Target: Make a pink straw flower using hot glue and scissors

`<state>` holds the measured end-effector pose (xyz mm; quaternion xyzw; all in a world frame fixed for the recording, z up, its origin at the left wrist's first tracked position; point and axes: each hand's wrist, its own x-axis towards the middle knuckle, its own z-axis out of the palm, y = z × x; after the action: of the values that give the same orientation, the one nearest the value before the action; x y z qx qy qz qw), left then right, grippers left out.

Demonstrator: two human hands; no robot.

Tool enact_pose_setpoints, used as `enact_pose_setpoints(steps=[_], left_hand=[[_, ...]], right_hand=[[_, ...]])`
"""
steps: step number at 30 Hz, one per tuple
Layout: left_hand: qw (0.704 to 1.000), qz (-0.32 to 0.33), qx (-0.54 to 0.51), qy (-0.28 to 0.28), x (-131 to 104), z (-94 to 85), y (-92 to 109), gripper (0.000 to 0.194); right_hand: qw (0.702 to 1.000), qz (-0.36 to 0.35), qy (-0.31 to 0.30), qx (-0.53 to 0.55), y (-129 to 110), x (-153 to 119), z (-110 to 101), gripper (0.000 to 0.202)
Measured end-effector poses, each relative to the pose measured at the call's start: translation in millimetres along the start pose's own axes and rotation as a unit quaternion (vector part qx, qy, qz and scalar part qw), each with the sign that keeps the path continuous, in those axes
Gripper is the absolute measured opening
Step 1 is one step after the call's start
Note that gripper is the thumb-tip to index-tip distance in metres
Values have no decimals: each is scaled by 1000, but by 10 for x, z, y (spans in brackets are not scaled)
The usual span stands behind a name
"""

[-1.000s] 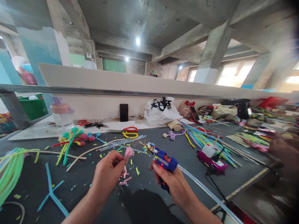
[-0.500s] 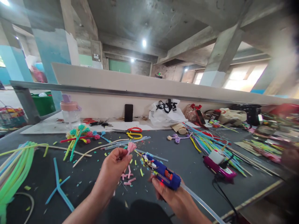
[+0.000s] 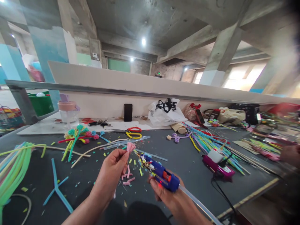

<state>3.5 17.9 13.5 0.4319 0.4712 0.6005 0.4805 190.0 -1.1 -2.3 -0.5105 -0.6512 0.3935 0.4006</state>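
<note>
Pinching thumb-to-finger with left hand (image 3: 112, 167) | slanting bare left forearm (image 3: 87, 201) in from lower left | gripping with curled right hand (image 3: 169, 198) | slanting bare right forearm (image 3: 191, 214) in from lower right | holding both hands apart

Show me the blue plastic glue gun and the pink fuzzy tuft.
Blue plastic glue gun (image 3: 158, 169): head view, on its main body.
Pink fuzzy tuft (image 3: 131, 147): head view, on its flared top.

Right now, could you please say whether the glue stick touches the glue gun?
Touching: the head view shows the glue stick entering the rear of the glue gun.
</note>
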Motion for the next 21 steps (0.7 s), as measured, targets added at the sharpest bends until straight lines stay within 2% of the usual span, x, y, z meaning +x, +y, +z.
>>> enact_pose_setpoints(steps=[5,14,21], left_hand=[[1000,2,22,7,14,14,-37,23],[996,17,81,31,11,28,-59,18],[993,31,108,34,5,28,-59,19]], right_hand=[[999,-39,-17,-23,-74,-29,-4,29],[995,-72,3,-69,-240,-56,-37,29],[993,-71,13,-97,-107,-60,2,29]])
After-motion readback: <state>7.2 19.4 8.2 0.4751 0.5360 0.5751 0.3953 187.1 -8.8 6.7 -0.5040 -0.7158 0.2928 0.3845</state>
